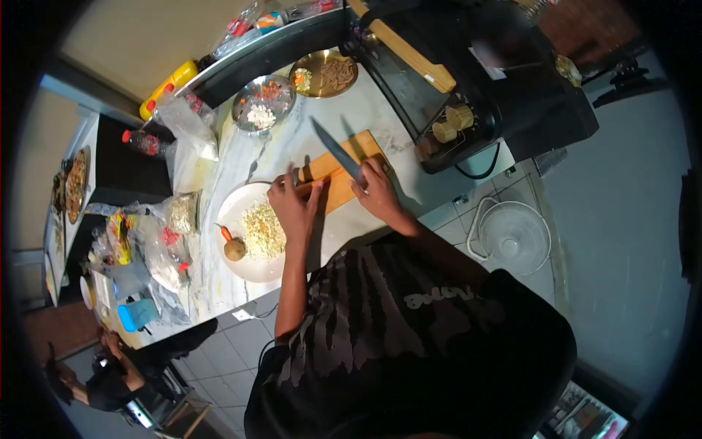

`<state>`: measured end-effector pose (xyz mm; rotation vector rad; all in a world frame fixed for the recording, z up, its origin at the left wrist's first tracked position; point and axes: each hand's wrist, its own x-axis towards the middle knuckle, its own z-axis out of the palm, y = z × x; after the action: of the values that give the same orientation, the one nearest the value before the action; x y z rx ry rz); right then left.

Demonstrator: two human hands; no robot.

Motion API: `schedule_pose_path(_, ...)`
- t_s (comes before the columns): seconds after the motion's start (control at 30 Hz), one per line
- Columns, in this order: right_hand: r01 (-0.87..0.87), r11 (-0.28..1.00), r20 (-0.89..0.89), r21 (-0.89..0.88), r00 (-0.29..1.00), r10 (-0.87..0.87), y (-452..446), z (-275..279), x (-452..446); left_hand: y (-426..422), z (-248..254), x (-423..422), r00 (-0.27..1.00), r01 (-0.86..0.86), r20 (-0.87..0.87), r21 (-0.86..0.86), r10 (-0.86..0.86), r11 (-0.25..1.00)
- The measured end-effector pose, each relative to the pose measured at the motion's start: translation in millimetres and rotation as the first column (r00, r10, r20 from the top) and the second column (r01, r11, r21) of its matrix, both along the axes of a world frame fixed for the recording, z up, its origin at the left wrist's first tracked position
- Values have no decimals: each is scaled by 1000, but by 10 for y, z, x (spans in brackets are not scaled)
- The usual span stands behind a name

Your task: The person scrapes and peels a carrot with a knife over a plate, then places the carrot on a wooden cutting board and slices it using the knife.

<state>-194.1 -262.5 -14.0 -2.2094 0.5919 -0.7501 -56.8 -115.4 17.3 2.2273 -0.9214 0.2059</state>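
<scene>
My right hand (376, 192) is closed round the handle of a kitchen knife (336, 151), its dark blade pointing up and left over the wooden cutting board (360, 146). At the board's left edge, my left hand (295, 208) has thumb and fingers around an orange, carrot-like piece (306, 188); its fingertips are partly blurred. Beside my left wrist, a white plate (241, 272) holds finely chopped pale vegetable (263, 233) with orange bits, a small red-orange chili (226, 233) and a round brown potato-like item (235, 250).
Behind the board stand a metal plate (239, 110) of chopped white and orange pieces and another plate (322, 94) with brown strips. A black appliance (468, 139) is at right, bottles (146, 143) and bags left. A white basket (515, 238) is lower right. Another person (110, 380) is lower left.
</scene>
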Motion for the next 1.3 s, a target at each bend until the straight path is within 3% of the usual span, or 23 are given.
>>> schedule_pose_path(0.03, 19, 1000, 11, 0, 1000, -19, 12, -16, -99, -52, 82, -75, 1000, 19, 11, 0, -19, 1000)
schedule_pose_path(0.1, 103, 957, -80, 271, 993, -84, 89, -50, -343, -146, 216, -282, 1000, -16, -16, -274, 12, 962)
schedule_pose_path(0.17, 103, 940, -99, 326, 992, -75, 119, -142, -557, -263, 315, -489, 959, 280, 103, -248, -263, 927)
schedule_pose_path(0.23, 111, 919, -112, 379, 991, -73, 144, -346, -728, -511, 301, -668, 839, 543, 221, -279, -497, 792)
schedule_pose_path(0.3, -75, 937, 91, 341, 995, 46, 137, -622, -807, -801, 476, -912, 800, 581, 189, -479, -569, 658)
schedule_pose_path(0.33, -74, 914, 65, 398, 997, 52, 158, -643, -848, -951, 784, -1033, 801, 565, 180, -543, -571, 621)
schedule_pose_path(0.37, -49, 916, 84, 398, 996, 17, 127, -602, -919, -1128, 1151, -1106, 764, 620, 224, -515, -606, 591)
schedule_pose_path(0.43, -141, 877, -113, 460, 970, 216, 110, -452, -1099, -1665, 1859, -1185, 662, 747, 346, -374, -665, 549)
schedule_pose_path(0.47, -85, 875, -151, 477, 973, 177, 174, -425, -1154, -1978, 2109, -1200, 612, 788, 357, -348, -705, 508)
schedule_pose_path(0.53, -25, 895, -162, 446, 981, 108, 283, -369, -1292, -2632, 2340, -1153, 566, 823, 308, -162, -764, 545)
schedule_pose_path(0.63, 64, 872, -206, 485, 978, 43, 316, -85, -1658, -3395, 2271, -992, 601, 743, 340, 95, -723, 663)
schedule_pose_path(0.7, 55, 839, -252, 541, 963, 100, 325, -42, -1926, -3608, 2210, -1013, 628, 734, 234, 139, -743, 664)
schedule_pose_path(0.83, 143, 845, -309, 515, 951, 27, 288, -142, -2277, -3764, 2142, -1156, 680, 596, 386, 204, -624, 776)
schedule_pose_path(1.03, 111, 849, -231, 516, 973, 13, 213, -248, -2480, -3854, 2279, -1158, 673, 558, 310, 384, -672, 736)
schedule_pose_path(1.1, 82, 846, -204, 527, 978, 33, 186, -297, -2497, -3879, 2336, -1101, 658, 607, 186, 443, -730, 660)
schedule_pose_path(1.13, 75, 845, -199, 530, 979, 38, 170, -252, -2523, -3774, 2391, -1193, 660, 602, 187, 448, -727, 661)
schedule_pose_path(1.2, 110, 814, -240, 571, 970, 38, 102, -174, -2554, -3425, 2464, -1463, 700, 532, 359, 314, -617, 786)
schedule_pose_path(1.3, 120, 816, -224, 566, 974, 12, 62, -233, -2644, -2827, 2324, -2083, 564, 816, 333, -82, -756, 573)
